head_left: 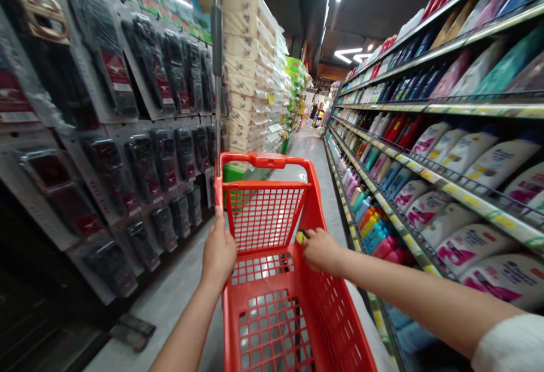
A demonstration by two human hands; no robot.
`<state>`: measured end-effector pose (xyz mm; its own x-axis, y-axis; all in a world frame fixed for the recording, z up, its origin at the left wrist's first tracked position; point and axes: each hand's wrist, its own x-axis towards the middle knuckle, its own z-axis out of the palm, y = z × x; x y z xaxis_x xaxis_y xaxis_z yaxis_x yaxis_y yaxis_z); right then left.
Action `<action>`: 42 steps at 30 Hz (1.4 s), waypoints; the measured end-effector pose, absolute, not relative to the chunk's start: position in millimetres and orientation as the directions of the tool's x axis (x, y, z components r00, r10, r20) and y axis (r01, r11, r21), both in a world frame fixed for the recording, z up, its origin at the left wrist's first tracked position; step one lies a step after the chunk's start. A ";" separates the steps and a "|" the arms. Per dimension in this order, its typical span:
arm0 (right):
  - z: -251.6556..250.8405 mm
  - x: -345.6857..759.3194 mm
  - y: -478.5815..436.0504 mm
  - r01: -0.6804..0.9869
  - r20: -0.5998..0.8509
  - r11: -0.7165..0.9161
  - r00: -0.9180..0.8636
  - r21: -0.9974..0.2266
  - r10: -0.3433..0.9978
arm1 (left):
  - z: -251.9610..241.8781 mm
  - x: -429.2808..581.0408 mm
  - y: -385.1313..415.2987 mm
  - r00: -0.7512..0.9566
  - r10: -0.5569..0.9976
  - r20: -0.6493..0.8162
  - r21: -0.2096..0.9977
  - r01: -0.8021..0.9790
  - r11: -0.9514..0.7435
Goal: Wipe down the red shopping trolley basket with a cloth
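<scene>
A red plastic shopping cart fills the lower middle of the head view, with grid panels in its floor and at its far end. My left hand is closed around the cart's left rim. Over the basket, beside the right wall, my right hand has its fingers closed on a small yellow and black item. The fingers cover most of that item, so its kind does not show. No other goods are visible in the part of the basket in view.
Shelves of shampoo bottles line the right side closely. Packaged belts hang on the left, near an upright metal pole at the cart's side. Stacked tissue packs stand beyond. The grey floor runs ahead between them.
</scene>
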<state>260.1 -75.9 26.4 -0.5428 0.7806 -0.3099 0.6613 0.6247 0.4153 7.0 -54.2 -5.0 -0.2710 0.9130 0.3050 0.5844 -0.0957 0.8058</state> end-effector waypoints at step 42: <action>40.3 298.5 -1.2 0.966 0.159 0.235 -0.250 0.108 0.955 | -6.2 12.6 -42.6 -0.327 0.869 0.372 0.797 0.592 -0.118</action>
